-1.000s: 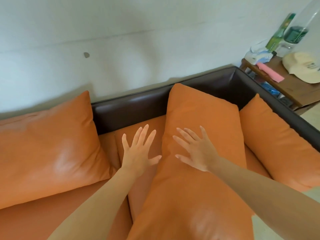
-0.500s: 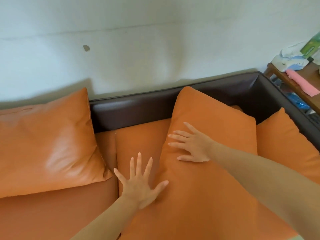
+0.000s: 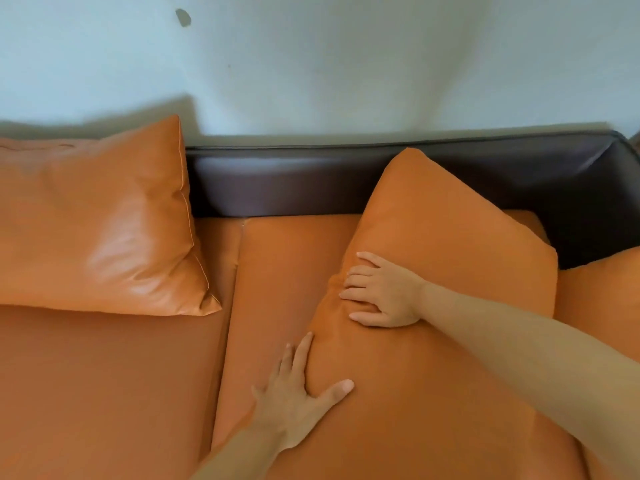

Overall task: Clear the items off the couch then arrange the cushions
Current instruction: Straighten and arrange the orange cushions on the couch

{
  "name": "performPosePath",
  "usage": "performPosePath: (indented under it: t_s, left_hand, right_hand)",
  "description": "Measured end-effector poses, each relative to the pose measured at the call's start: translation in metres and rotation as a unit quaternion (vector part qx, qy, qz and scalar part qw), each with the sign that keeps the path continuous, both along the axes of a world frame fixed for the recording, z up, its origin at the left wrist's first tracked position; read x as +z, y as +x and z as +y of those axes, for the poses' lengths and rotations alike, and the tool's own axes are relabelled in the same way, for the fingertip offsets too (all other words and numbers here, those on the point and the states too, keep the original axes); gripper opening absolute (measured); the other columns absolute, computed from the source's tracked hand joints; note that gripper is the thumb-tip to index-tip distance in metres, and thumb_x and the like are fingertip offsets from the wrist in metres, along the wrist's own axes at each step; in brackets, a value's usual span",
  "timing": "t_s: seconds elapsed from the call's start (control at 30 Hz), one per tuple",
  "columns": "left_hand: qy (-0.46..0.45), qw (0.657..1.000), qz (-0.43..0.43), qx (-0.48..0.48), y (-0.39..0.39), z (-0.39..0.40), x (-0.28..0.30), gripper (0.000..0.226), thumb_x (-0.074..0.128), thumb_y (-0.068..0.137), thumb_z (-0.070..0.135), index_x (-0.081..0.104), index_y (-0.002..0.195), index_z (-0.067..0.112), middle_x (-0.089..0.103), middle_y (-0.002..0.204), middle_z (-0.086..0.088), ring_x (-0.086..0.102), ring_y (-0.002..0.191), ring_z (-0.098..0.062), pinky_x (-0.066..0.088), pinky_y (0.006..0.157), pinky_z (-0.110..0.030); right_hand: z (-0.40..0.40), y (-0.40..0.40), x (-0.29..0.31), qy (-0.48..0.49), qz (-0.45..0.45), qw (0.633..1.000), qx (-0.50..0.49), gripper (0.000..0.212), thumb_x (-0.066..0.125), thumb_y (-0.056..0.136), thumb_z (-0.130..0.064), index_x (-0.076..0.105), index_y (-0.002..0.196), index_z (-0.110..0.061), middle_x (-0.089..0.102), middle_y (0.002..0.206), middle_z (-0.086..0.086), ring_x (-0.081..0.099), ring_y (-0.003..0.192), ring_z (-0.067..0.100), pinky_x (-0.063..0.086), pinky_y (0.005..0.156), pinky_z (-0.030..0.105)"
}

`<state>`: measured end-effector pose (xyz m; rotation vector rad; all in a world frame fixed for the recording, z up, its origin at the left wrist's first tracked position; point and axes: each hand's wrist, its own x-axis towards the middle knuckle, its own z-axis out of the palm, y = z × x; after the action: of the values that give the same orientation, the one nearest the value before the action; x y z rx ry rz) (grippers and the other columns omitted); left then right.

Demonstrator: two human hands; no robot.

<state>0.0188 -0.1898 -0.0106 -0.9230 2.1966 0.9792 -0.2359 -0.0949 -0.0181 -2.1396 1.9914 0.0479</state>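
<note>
A large orange cushion (image 3: 450, 237) lies tilted on the right half of the orange couch seat (image 3: 284, 271), with its top corner against the dark brown backrest (image 3: 294, 181). My right hand (image 3: 384, 292) lies on the cushion's left edge, fingers bent over that edge and thumb flat on top. Lower on the same edge, my left hand (image 3: 294, 396) presses with straight fingers along the side and the thumb spread on the cushion. A second orange cushion (image 3: 93, 220) leans at the back left. A third orange cushion (image 3: 602, 299) shows at the right edge.
A pale wall (image 3: 346, 64) rises right behind the backrest. The couch's dark corner and arm (image 3: 616, 188) close off the far right. Bare orange seat (image 3: 104, 393) stretches across the left and front.
The view has shifted left and down, so the side table is out of sight. My right hand's fingers have bent over the cushion's edge. My left hand has slid along that edge.
</note>
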Motion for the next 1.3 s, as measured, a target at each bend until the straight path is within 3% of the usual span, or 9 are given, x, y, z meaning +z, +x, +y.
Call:
performPosePath:
  t_s: [0.2, 0.5, 0.57, 0.67, 0.87, 0.93, 1.03, 1.13, 1.3]
  left_hand:
    - [-0.039, 0.999, 0.025, -0.022, -0.002, 0.006, 0.008, 0.109, 0.024, 0.050, 0.103, -0.013, 0.142, 0.057, 0.034, 0.145, 0.009, 0.040, 0.129, -0.015, 0.035, 0.107, -0.044]
    - [-0.195, 0.974, 0.052, -0.098, 0.001, 0.020, 0.004, 0.090, -0.010, 0.067, 0.086, -0.015, 0.147, 0.046, 0.041, 0.124, 0.008, 0.042, 0.113, -0.012, 0.036, 0.095, -0.031]
    - [-0.263, 0.955, 0.077, -0.115, 0.002, 0.026, -0.001, 0.075, -0.016, 0.082, 0.071, -0.001, 0.150, 0.044, 0.047, 0.112, 0.007, 0.049, 0.100, -0.012, 0.040, 0.084, -0.030]
    - [-0.287, 0.943, 0.146, -0.090, 0.000, 0.037, -0.003, 0.061, 0.003, 0.102, 0.051, 0.046, 0.141, 0.034, 0.055, 0.077, 0.003, 0.052, 0.061, -0.016, 0.042, 0.052, -0.032]
    - [-0.316, 0.906, 0.264, -0.100, -0.012, 0.034, 0.019, 0.052, 0.011, 0.104, 0.049, 0.048, 0.136, 0.032, 0.053, 0.066, 0.007, 0.050, 0.052, -0.013, 0.038, 0.042, -0.028]
    - [-0.337, 0.892, 0.284, -0.102, -0.027, 0.026, 0.033, 0.056, 0.010, 0.104, 0.050, 0.054, 0.133, 0.031, 0.060, 0.069, 0.008, 0.054, 0.056, -0.014, 0.045, 0.045, -0.029]
    - [-0.365, 0.871, 0.309, -0.114, -0.058, 0.010, 0.058, 0.063, 0.009, 0.103, 0.051, 0.062, 0.126, 0.029, 0.073, 0.101, -0.002, 0.065, 0.077, -0.024, 0.055, 0.066, -0.042]
    - [-0.379, 0.848, 0.332, -0.167, -0.091, -0.006, 0.087, 0.064, 0.009, 0.103, 0.051, 0.065, 0.124, 0.027, 0.069, 0.117, -0.011, 0.067, 0.096, -0.029, 0.053, 0.084, -0.052]
    - [-0.390, 0.822, 0.318, -0.267, -0.160, -0.063, 0.113, 0.066, 0.008, 0.101, 0.052, 0.065, 0.125, 0.027, 0.066, 0.122, -0.012, 0.065, 0.108, -0.031, 0.045, 0.095, -0.061]
  right_hand:
    - [-0.002, 0.002, -0.011, -0.144, 0.047, 0.988, 0.011, 0.049, 0.035, 0.098, -0.052, 0.062, 0.075, -0.018, 0.058, 0.076, -0.003, 0.054, 0.078, 0.018, 0.035, 0.104, 0.048]
    - [-0.003, 0.006, -0.019, -0.276, 0.091, 0.957, 0.013, 0.047, 0.043, 0.100, -0.043, 0.061, 0.066, -0.015, 0.058, 0.066, -0.001, 0.052, 0.066, 0.018, 0.045, 0.087, 0.039]
    - [0.001, 0.006, -0.016, -0.298, 0.094, 0.950, 0.009, 0.045, 0.046, 0.099, -0.041, 0.060, 0.066, -0.014, 0.059, 0.067, -0.001, 0.052, 0.065, 0.018, 0.046, 0.085, 0.039]
    - [0.011, 0.006, -0.009, -0.317, 0.109, 0.942, 0.001, 0.044, 0.049, 0.099, -0.040, 0.059, 0.066, -0.013, 0.058, 0.066, 0.000, 0.052, 0.064, 0.019, 0.047, 0.084, 0.038]
    - [0.027, -0.003, 0.024, -0.364, 0.160, 0.917, -0.027, 0.045, 0.052, 0.099, -0.038, 0.055, 0.063, -0.013, 0.055, 0.061, 0.001, 0.052, 0.059, 0.019, 0.049, 0.078, 0.037]
    - [0.031, -0.010, 0.041, -0.388, 0.193, 0.899, -0.064, 0.045, 0.053, 0.099, -0.037, 0.054, 0.061, -0.012, 0.053, 0.058, 0.002, 0.051, 0.057, 0.019, 0.049, 0.078, 0.039]
    - [0.038, -0.027, 0.067, -0.408, 0.233, 0.873, -0.129, 0.046, 0.051, 0.101, -0.034, 0.055, 0.061, -0.011, 0.052, 0.058, 0.002, 0.052, 0.057, 0.021, 0.046, 0.082, 0.043]
    - [0.050, -0.049, 0.093, -0.412, 0.262, 0.857, -0.164, 0.045, 0.052, 0.100, -0.034, 0.056, 0.061, -0.011, 0.054, 0.059, 0.001, 0.054, 0.059, 0.022, 0.044, 0.086, 0.046]
    - [0.037, -0.077, 0.095, -0.420, 0.286, 0.821, -0.262, 0.045, 0.051, 0.100, -0.039, 0.058, 0.063, -0.014, 0.056, 0.063, -0.001, 0.054, 0.066, 0.024, 0.040, 0.091, 0.050]
